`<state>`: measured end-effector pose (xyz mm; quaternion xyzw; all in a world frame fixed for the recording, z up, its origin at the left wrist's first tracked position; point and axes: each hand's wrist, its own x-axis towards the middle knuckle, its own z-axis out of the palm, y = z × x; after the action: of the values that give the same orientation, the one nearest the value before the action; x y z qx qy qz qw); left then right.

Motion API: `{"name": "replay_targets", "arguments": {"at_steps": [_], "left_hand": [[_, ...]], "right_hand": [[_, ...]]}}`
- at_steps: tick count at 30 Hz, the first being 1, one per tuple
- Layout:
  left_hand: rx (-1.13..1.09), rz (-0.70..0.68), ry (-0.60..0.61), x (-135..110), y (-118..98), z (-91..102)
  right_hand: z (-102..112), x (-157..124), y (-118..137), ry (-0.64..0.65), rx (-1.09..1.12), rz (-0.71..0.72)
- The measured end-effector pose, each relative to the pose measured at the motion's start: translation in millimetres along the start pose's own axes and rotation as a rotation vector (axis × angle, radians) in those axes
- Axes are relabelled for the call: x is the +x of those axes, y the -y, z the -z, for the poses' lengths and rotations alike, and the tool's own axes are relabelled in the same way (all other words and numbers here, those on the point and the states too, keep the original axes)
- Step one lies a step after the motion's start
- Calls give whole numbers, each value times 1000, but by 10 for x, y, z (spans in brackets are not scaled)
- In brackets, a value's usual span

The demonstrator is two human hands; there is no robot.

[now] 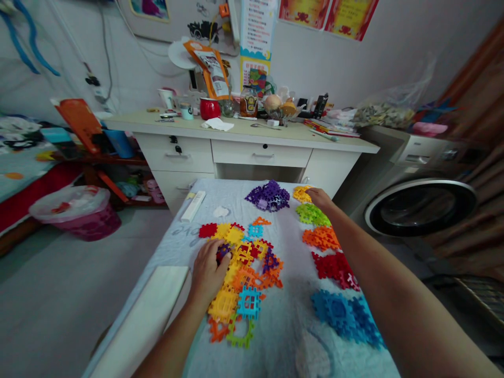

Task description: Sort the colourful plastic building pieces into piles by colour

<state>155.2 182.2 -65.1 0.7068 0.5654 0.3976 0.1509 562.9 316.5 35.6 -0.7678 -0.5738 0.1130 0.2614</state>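
A mixed heap of plastic interlocking tiles [246, 273] lies in the middle of the cloth-covered table [283, 336]. My left hand [208, 273] rests on the heap's left side, its fingers curled around a purple tile [223, 252]. My right hand [321, 198] reaches far forward and touches the yellow tile pile [302, 193], its fingers bent down onto it. Sorted piles run along the right: purple [269, 196], green [312, 214], orange [322, 238], red [335, 266] and blue [344, 315].
A white strip [192, 206] and a white board [145, 315] lie on the table's left side. Beyond stand a cluttered white desk [240, 142], a washing machine [421, 205] at right and a pink bin [76, 212] at left.
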Motion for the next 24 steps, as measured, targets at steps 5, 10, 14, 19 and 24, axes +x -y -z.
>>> {"name": "replay_targets", "arguments": {"at_steps": [5, 10, 14, 19, 24], "left_hand": [[-88, 64, -37, 7, 13, -4], [-144, 115, -79, 8, 7, 0], [-161, 105, -113, 19, -13, 21], [-143, 113, -131, 17, -20, 32], [-102, 86, -80, 5, -18, 10]], "right_hand": [[38, -202, 362, -12, 212, 113], [-259, -666, 933, 334, 165, 349], [-661, -1093, 1335, 515, 4, 471], [-1120, -1464, 1637, 426, -175, 466], [-1271, -1539, 1690, 349, -221, 425]]}}
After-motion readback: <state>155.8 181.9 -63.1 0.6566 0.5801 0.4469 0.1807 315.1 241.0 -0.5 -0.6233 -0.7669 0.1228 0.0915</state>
